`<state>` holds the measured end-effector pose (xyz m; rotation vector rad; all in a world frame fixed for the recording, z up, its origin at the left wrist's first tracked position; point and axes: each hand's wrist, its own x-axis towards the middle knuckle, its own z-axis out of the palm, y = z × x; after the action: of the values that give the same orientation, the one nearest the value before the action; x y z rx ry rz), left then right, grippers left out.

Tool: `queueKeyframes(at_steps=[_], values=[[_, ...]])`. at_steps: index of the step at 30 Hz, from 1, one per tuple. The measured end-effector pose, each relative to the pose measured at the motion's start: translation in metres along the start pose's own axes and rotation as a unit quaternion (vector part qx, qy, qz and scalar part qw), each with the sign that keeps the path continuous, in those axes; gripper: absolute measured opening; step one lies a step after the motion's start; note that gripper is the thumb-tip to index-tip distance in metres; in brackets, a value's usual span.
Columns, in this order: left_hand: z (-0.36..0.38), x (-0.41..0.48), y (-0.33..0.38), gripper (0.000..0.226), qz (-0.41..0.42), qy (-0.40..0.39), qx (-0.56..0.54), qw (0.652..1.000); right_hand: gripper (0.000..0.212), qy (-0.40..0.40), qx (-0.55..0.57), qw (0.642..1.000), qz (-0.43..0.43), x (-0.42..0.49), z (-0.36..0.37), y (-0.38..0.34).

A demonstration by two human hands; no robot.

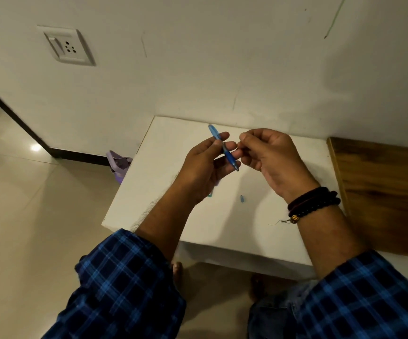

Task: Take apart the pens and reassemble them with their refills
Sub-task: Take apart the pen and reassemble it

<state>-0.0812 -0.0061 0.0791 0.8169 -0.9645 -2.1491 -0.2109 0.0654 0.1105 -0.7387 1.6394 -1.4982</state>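
Note:
My left hand (206, 167) holds a blue pen (223, 146) above the white table (164, 182), with fingers and thumb curled round its middle. The pen's cap end points away from me and its tip points down toward me. My right hand (266, 155) is close beside the pen, its fingers curled with the fingertips pinched together near the grip; what they pinch is too small to make out. A small blue pen part (242, 198) lies on the table below the hands. Another bluish-green piece (210, 195) peeks out from under my left hand.
The table stands against a white wall with a socket (68, 46). A wooden board (384, 192) borders the table on the right. A purple object (119, 165) sits on the tiled floor at the table's left edge. My feet show under the table's front edge.

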Motion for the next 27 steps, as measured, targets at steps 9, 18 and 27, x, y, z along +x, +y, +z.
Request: queueKeyframes(at_steps=[9, 18, 27], values=[[-0.009, 0.000, 0.001, 0.031, 0.041, -0.004, 0.047, 0.998, 0.005, -0.017, -0.099, 0.995, 0.013, -0.002, -0.003, -0.002], [-0.007, -0.011, 0.002, 0.028, 0.081, 0.033, 0.086, 0.992, 0.009, -0.090, -0.076, 0.979, 0.169, -0.013, -0.011, -0.001], [-0.023, -0.005, 0.014, 0.031, 0.097, 0.044, 0.106, 0.989, 0.011, -0.132, -0.126, 0.967, 0.179, -0.005, 0.008, 0.011]])
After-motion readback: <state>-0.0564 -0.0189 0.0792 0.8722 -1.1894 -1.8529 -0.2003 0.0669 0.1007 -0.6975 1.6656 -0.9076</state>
